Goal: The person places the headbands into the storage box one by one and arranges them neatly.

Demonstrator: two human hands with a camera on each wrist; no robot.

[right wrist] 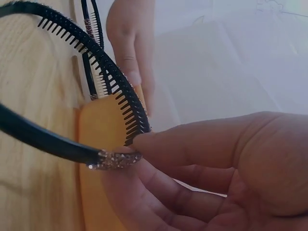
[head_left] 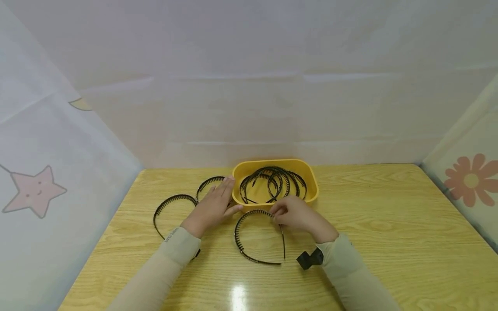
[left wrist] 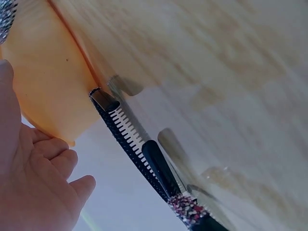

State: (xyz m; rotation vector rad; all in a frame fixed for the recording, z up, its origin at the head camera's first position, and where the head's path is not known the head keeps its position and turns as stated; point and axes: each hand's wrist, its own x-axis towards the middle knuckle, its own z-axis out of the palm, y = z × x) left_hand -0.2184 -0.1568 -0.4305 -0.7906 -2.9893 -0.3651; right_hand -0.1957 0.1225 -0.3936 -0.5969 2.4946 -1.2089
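My right hand [head_left: 297, 214] pinches a black toothed headband [head_left: 236, 233] between thumb and fingertips, just in front of a yellow basket [head_left: 314, 185]. In the right wrist view, glittery stones [right wrist: 115, 160] show on this headband beside the fingertips, and comb teeth line its inner side. Several black headbands [head_left: 288, 183] lie overlapping inside the basket. My left hand [head_left: 212, 207] rests against the basket's left side, fingers extended along the wall. Two more headbands lie left of the basket, one nearer [head_left: 155, 216] and one farther back [head_left: 209, 179], partly hidden by the left hand.
A wood-grain table [head_left: 389, 224] holds everything, with a pale sheet [head_left: 249, 108] hanging behind it. Printed side sheets stand left and right, one with a pink star [head_left: 36, 190], one with a flower [head_left: 471, 179]. A black wrist device [head_left: 310, 259] sits by the right sleeve.
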